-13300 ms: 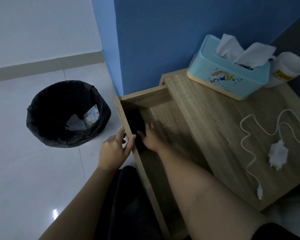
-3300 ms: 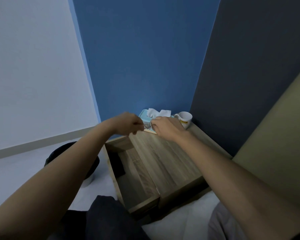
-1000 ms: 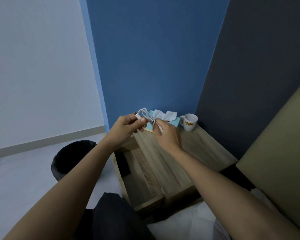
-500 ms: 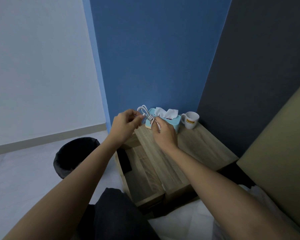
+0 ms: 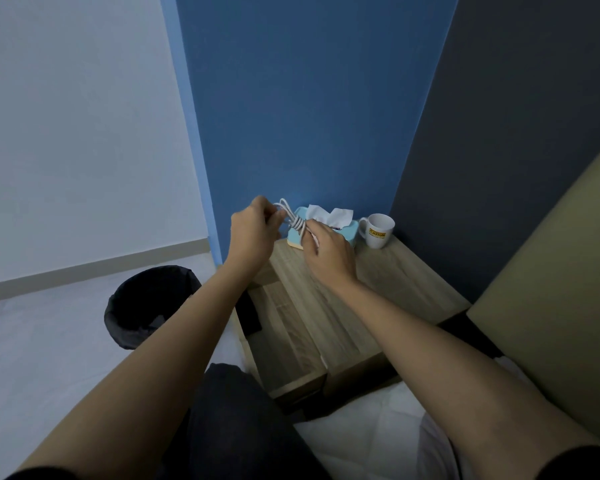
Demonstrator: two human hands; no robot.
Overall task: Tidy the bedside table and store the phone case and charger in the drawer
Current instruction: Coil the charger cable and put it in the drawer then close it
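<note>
Both my hands hold the white charger cable (image 5: 296,221), bundled into loops and wound round its middle, above the back of the wooden bedside table (image 5: 388,285). My left hand (image 5: 253,233) pinches one looped end. My right hand (image 5: 326,252) grips the other side; the charger plug is hidden in it. The drawer (image 5: 284,337) stands pulled out to the left of the table top, and the black phone case (image 5: 252,311) lies at its far left side, partly behind my left forearm.
A light blue tissue box (image 5: 343,230) and a white mug (image 5: 378,230) stand at the back of the table against the blue wall. A black-lined waste bin (image 5: 146,303) sits on the floor to the left. A bed edge and headboard (image 5: 551,306) lie on the right.
The view has tilted slightly, and my hands have stayed together above the table while winding the cable tighter round the bundle. Earlier the cable lay loose on the table top.
</note>
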